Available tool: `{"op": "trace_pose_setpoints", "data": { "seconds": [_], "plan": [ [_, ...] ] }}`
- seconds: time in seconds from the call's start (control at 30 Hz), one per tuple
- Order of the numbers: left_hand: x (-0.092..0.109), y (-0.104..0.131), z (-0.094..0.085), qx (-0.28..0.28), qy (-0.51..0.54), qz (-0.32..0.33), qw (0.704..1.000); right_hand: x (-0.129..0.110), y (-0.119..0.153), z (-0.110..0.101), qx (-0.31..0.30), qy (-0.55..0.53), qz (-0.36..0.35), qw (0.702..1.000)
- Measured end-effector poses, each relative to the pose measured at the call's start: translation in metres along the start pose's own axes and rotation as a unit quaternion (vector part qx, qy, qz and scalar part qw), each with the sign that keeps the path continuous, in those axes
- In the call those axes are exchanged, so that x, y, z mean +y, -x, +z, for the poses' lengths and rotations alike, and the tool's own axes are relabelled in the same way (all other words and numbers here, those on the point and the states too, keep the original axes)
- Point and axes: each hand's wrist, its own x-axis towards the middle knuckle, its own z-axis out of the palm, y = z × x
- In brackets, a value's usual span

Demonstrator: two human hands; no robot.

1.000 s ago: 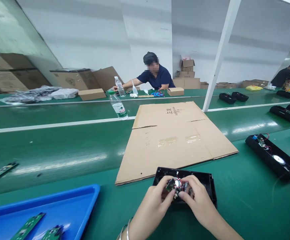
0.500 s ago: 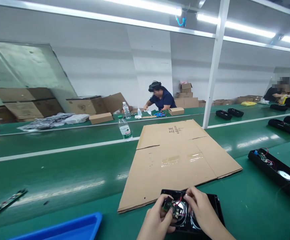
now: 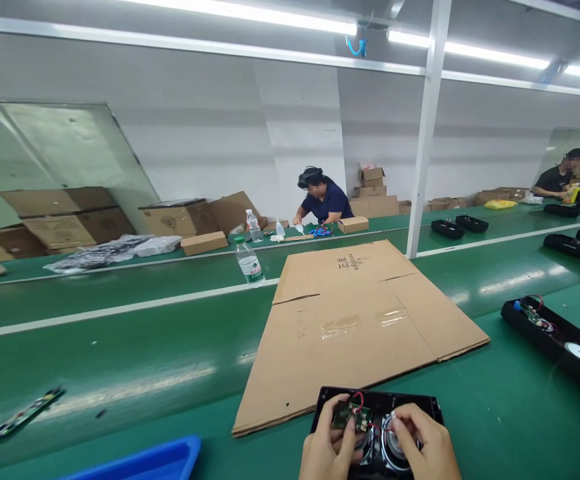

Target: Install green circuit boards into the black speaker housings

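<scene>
Down low, black speaker housing (image 3: 410, 403) with two round drivers inside, left hand (image 3: 326, 448) pinching a small green circuit board (image 3: 351, 416), right hand (image 3: 427, 448) curled on a driver (image 3: 395, 445).

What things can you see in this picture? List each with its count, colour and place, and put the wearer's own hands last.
speaker housing: one, black, near edge, under both hands
circuit board: one, green, at left fingertips
flattened cardboard: one, brown, centre of belt
water bottle: one, clear, behind cardboard
blue tray: one, bottom left
loose board: one, green, far left
second housing: one, black, right
co-worker: one, dark shirt, across belt
left hand: on circuit board
right hand: on speaker housing
</scene>
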Motion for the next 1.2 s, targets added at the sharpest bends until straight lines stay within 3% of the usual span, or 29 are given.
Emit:
{"op": "trace_pose_setpoints", "data": {
  "seconds": [0.07,0.13,0.27,0.47,0.67,0.9,1.2],
  "plan": [
    [0.004,0.003,0.002,0.009,-0.008,0.0,1.0,-0.007,0.001,-0.004,0.015,-0.017,0.035,0.999],
    [0.006,0.005,0.003,0.013,-0.017,0.005,1.0,-0.013,0.002,-0.006,0.0,-0.013,0.024,1.0],
    [0.005,0.006,0.002,-0.02,-0.047,0.01,0.999,-0.018,0.002,-0.005,-0.064,0.063,-0.073,0.993],
    [-0.001,0.004,-0.001,-0.029,-0.102,0.024,0.994,-0.025,0.007,0.004,-0.027,0.156,-0.189,0.969],
    [0.0,0.005,-0.001,-0.038,-0.106,0.023,0.993,-0.03,0.008,0.005,-0.01,0.199,-0.144,0.969],
    [0.001,0.007,-0.002,-0.048,-0.151,0.047,0.986,-0.028,0.005,0.007,0.014,0.219,-0.18,0.959],
    [0.017,0.013,-0.009,-0.134,-0.288,0.16,0.934,-0.029,0.009,0.008,0.026,0.237,-0.159,0.958]
  ]
}}
